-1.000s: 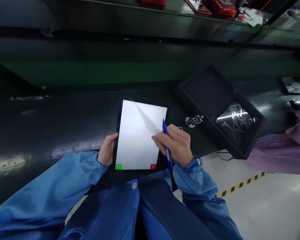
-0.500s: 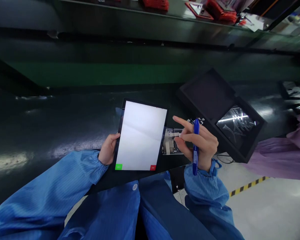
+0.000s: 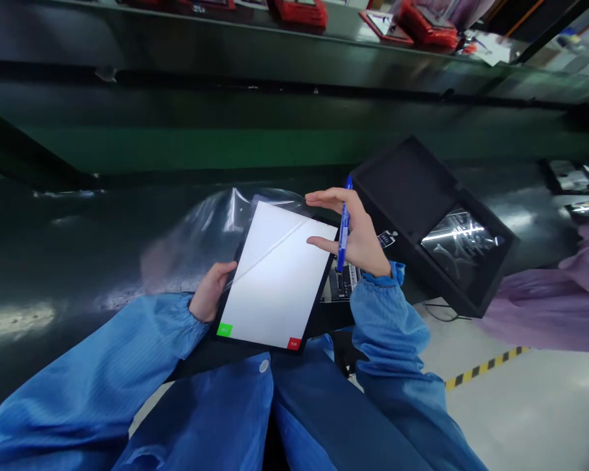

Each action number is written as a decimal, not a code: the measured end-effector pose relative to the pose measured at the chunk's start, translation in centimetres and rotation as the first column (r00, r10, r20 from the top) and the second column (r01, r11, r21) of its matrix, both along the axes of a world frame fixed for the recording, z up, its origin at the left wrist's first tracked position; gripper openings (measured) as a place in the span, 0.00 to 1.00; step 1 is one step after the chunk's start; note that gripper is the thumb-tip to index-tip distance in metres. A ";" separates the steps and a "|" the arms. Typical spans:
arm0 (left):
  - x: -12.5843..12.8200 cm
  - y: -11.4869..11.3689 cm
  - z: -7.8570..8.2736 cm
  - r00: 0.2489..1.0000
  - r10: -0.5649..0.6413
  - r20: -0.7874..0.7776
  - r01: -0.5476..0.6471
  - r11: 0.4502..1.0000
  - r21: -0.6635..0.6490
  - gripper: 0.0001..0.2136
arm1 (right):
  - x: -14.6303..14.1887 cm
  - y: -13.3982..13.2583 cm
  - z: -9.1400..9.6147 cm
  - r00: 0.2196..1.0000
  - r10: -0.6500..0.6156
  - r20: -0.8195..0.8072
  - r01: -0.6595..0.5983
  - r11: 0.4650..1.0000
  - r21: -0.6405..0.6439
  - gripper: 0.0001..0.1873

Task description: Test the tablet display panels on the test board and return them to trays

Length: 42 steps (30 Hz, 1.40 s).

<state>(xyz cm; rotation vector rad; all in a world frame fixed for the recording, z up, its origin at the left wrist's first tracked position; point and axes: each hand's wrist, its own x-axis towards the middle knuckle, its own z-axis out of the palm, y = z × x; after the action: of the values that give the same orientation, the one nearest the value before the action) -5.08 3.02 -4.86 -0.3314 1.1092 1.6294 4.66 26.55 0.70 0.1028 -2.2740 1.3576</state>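
My left hand (image 3: pixel 210 293) grips the left edge of a black tablet (image 3: pixel 276 281) whose screen glows white, with a green and a red button at its bottom corners. The tablet is tilted, its top leaning right. My right hand (image 3: pixel 349 234) is at the tablet's upper right corner, holding a blue pen (image 3: pixel 343 226) between its fingers, thumb and forefinger curled over the corner. A clear plastic film (image 3: pixel 211 222) spreads up and to the left behind the tablet. Whether the right fingers also pinch the film is unclear.
A black tray (image 3: pixel 432 216) with a shiny component lies to the right on the dark conveyor (image 3: pixel 78 216). A small circuit part (image 3: pixel 343 284) sits under my right wrist. Red trays (image 3: pixel 299 10) line the far shelf. Another person's purple sleeve (image 3: pixel 544 307) is at the right.
My right hand moved from beside the tablet up to its top right corner. The tablet tilted clockwise. A clear film now shows lifted behind the tablet.
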 end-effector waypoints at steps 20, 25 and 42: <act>-0.2 1.6 3.2 0.957 0.006 0.289 -0.012 1.000 0.017 0.24 | -6.1 3.1 -9.7 0.984 -0.039 0.173 0.147 0.722 -0.676 0.29; 0.0 2.0 4.2 0.952 0.038 0.302 -0.053 0.998 0.040 0.23 | -6.1 3.3 -10.0 0.973 -0.017 0.229 0.178 0.685 -0.706 0.31; -0.7 1.7 3.9 0.973 0.073 0.218 -0.057 0.995 -0.081 0.18 | -5.7 2.6 -9.0 0.950 -0.010 0.312 0.257 0.595 -0.761 0.28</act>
<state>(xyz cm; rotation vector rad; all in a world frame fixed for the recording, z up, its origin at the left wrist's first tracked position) -5.80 4.73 -0.99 -0.5886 0.9989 1.5680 -1.02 29.19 -8.28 -0.5926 -1.5790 2.2782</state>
